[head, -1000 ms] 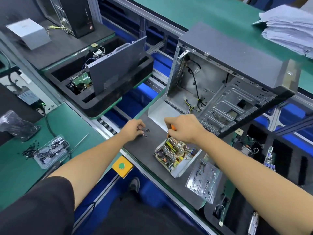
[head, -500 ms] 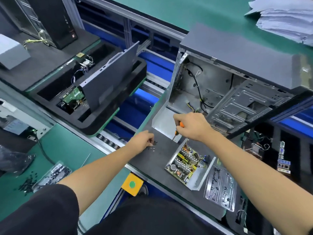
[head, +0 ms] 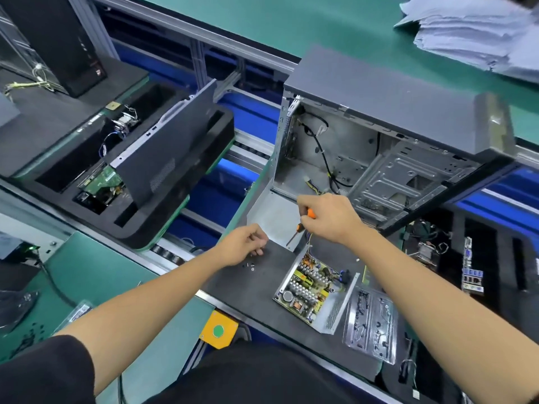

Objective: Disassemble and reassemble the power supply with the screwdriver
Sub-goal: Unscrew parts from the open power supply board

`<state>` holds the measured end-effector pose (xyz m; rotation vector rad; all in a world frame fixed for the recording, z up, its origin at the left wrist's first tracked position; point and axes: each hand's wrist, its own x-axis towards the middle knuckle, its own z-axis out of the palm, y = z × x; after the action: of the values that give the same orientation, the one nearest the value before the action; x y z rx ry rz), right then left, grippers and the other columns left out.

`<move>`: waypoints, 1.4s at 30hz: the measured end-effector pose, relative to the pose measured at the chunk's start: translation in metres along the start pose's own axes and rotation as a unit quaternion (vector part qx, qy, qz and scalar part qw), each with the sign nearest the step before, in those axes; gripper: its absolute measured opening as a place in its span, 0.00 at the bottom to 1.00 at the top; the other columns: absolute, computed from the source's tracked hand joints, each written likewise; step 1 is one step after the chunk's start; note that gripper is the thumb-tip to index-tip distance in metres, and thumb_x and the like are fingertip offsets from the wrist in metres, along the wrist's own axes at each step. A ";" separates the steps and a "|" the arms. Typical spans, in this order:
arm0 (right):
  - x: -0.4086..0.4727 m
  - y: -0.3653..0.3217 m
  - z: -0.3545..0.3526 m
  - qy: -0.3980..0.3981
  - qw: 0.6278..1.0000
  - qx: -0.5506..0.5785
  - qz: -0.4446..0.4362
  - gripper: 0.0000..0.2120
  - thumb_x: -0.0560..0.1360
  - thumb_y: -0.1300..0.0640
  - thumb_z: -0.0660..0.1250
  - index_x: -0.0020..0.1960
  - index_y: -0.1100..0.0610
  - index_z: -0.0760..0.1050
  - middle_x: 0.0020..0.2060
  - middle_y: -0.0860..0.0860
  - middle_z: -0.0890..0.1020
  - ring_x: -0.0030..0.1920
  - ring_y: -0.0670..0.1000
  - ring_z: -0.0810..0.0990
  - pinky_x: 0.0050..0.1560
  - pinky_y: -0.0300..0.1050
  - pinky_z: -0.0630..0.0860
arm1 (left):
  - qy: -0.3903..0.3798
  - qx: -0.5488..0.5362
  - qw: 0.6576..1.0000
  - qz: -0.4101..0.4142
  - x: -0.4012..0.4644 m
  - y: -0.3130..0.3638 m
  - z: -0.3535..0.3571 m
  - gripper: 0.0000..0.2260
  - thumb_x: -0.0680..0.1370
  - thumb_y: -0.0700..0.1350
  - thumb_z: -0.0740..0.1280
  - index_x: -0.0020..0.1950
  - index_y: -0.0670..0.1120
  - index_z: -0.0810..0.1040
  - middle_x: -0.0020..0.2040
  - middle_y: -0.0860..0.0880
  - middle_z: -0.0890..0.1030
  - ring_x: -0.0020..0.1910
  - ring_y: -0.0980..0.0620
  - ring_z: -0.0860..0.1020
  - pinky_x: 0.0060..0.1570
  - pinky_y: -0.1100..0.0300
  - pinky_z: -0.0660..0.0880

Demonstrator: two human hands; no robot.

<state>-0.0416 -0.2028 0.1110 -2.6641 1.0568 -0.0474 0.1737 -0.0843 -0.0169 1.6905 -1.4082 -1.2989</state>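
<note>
Since half a second ago, the right hand [head: 329, 218] has lifted the screwdriver [head: 302, 224] clear; it grips the handle, tip slanting down-left. Curled left hand [head: 245, 243] hovers above loose screws [head: 249, 265]; whether it pinches one is unclear. The open power supply [head: 312, 287] lies just below the right hand.

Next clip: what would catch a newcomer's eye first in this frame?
Probably the opened power supply, its crowded circuit board bare, on the dark mat at centre. Just above it the right hand holds an orange-handled screwdriver, while the left hand hovers over small screws. Behind looms the empty computer case, side open.
</note>
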 end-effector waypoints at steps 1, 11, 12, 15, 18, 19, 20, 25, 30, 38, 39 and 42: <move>-0.002 0.002 -0.002 0.004 1.000 0.007 0.004 0.02 0.65 0.52 0.58 0.38 0.49 0.68 0.25 0.35 0.75 0.28 0.39 0.71 0.30 0.39 0.57 | -0.003 -0.029 1.000 -0.005 0.001 0.004 0.004 0.04 0.82 0.41 0.67 0.53 0.40 0.78 0.46 0.40 0.84 0.45 0.48 0.85 0.50 0.54 0.82; -0.029 0.022 -0.019 0.042 0.998 0.033 0.017 0.03 0.67 0.51 0.59 0.40 0.48 0.69 0.29 0.47 0.77 0.37 0.52 0.74 0.36 0.45 0.70 | -0.042 -0.131 0.991 0.002 0.010 0.039 0.031 0.03 0.80 0.35 0.68 0.49 0.37 0.75 0.45 0.35 0.83 0.42 0.51 0.84 0.47 0.57 0.80; -0.032 0.024 -0.021 0.043 0.998 0.036 0.020 0.03 0.67 0.52 0.59 0.40 0.48 0.70 0.31 0.47 0.78 0.38 0.52 0.75 0.37 0.46 0.71 | -0.042 -0.125 0.991 0.003 0.010 0.041 0.033 0.03 0.80 0.35 0.68 0.49 0.37 0.75 0.44 0.37 0.83 0.41 0.52 0.84 0.46 0.58 0.80; -0.037 0.029 -0.024 0.052 0.997 0.053 0.026 0.04 0.67 0.51 0.59 0.41 0.48 0.70 0.32 0.46 0.79 0.38 0.52 0.76 0.36 0.45 0.68 | -0.036 -0.121 0.992 0.011 0.009 0.048 0.041 0.03 0.79 0.34 0.69 0.49 0.36 0.75 0.42 0.42 0.83 0.42 0.52 0.83 0.45 0.60 0.80; -0.043 0.032 -0.026 0.065 0.995 0.073 0.028 0.04 0.67 0.51 0.59 0.41 0.47 0.69 0.32 0.46 0.78 0.37 0.51 0.75 0.35 0.45 0.63 | -0.026 -0.135 0.990 0.025 0.008 0.053 0.049 0.03 0.79 0.32 0.68 0.50 0.35 0.75 0.42 0.39 0.81 0.42 0.49 0.82 0.46 0.59 0.80; -0.044 0.032 -0.026 0.066 0.994 0.077 0.028 0.03 0.67 0.51 0.59 0.41 0.47 0.69 0.32 0.45 0.78 0.37 0.51 0.75 0.35 0.45 0.62 | -0.025 -0.137 0.990 0.029 0.008 0.054 0.052 0.03 0.79 0.31 0.68 0.50 0.36 0.75 0.43 0.38 0.81 0.42 0.50 0.82 0.46 0.59 0.80; -0.046 0.033 -0.026 0.066 0.994 0.080 0.028 0.03 0.67 0.50 0.60 0.41 0.47 0.69 0.31 0.45 0.77 0.37 0.51 0.75 0.35 0.45 0.62 | -0.025 -0.140 0.989 0.033 0.008 0.055 0.054 0.04 0.79 0.31 0.68 0.50 0.37 0.75 0.43 0.36 0.81 0.42 0.49 0.82 0.46 0.58 0.80; -0.048 0.034 -0.027 0.066 0.995 0.074 0.026 0.03 0.67 0.50 0.60 0.40 0.47 0.70 0.30 0.45 0.76 0.36 0.51 0.75 0.35 0.45 0.61 | -0.027 -0.165 0.985 0.036 0.008 0.056 0.062 0.04 0.80 0.30 0.66 0.50 0.37 0.75 0.44 0.35 0.82 0.44 0.46 0.82 0.46 0.57 0.80; -0.048 0.035 -0.031 0.061 0.997 0.052 0.012 0.02 0.67 0.51 0.59 0.40 0.46 0.68 0.28 0.45 0.74 0.34 0.50 0.74 0.33 0.44 0.60 | -0.029 -0.180 0.983 0.024 0.007 0.057 0.061 0.04 0.80 0.29 0.65 0.50 0.37 0.76 0.43 0.40 0.83 0.43 0.48 0.83 0.45 0.59 0.80; -0.048 0.034 -0.043 0.049 0.998 0.039 -0.008 0.04 0.66 0.52 0.58 0.41 0.46 0.67 0.27 0.46 0.74 0.33 0.51 0.73 0.32 0.43 0.63 | -0.052 -0.195 0.979 0.021 0.007 0.066 0.060 0.05 0.81 0.29 0.63 0.51 0.37 0.75 0.43 0.40 0.82 0.42 0.49 0.81 0.45 0.58 0.79; -0.048 0.035 -0.043 0.047 0.998 0.039 -0.010 0.04 0.66 0.52 0.58 0.41 0.46 0.67 0.27 0.46 0.74 0.32 0.51 0.73 0.32 0.42 0.63 | -0.054 -0.199 0.978 0.021 0.008 0.066 0.060 0.05 0.81 0.29 0.63 0.51 0.37 0.75 0.43 0.40 0.82 0.42 0.49 0.81 0.45 0.59 0.79; -0.049 0.036 -0.046 0.043 0.998 0.040 -0.008 0.04 0.66 0.52 0.59 0.41 0.46 0.68 0.26 0.47 0.73 0.31 0.50 0.72 0.31 0.42 0.61 | -0.062 -0.204 0.977 0.025 0.010 0.065 0.059 0.04 0.81 0.29 0.63 0.51 0.36 0.75 0.42 0.42 0.82 0.41 0.49 0.81 0.44 0.60 0.79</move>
<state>-0.1072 -0.2057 0.1489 -2.6191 1.0352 -0.2050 0.0934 -0.1031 0.0158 1.3104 -1.1431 -1.5630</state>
